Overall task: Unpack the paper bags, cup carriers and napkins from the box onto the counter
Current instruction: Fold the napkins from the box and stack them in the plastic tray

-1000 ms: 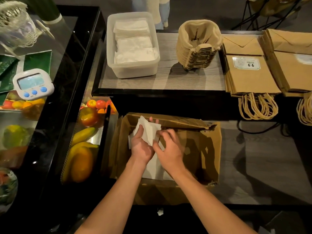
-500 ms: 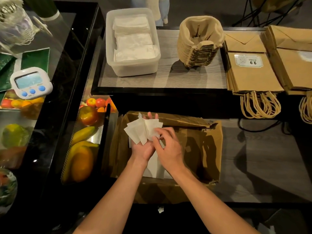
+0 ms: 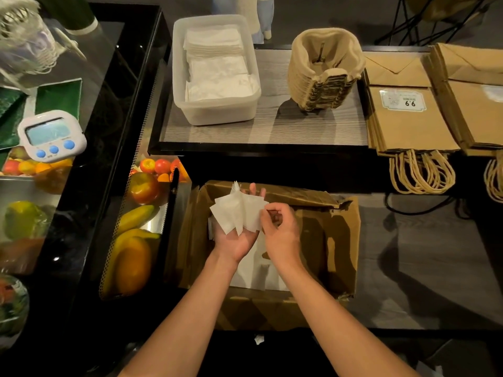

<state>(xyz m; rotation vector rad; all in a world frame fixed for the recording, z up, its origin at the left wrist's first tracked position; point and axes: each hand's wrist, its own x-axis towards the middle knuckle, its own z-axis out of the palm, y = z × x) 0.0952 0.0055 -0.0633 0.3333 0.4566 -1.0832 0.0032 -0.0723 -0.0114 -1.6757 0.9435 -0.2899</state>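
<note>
Loosely fanned napkins (image 3: 239,213) on left hand (image 3: 235,242), right hand (image 3: 281,231) pinching edge

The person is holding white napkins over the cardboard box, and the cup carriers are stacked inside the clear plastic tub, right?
Not quite. The head view shows the cup carriers stacked on the counter beside the clear plastic tub, not in it. The white napkins are held over the cardboard box.

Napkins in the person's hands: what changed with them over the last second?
The napkins, a folded bunch a second ago, now lie fanned out across the upturned palm of the left hand, over the box. Fingers of the right hand pinch their right edge. The tub, cup carriers and paper bags on the counter stayed put.
</note>
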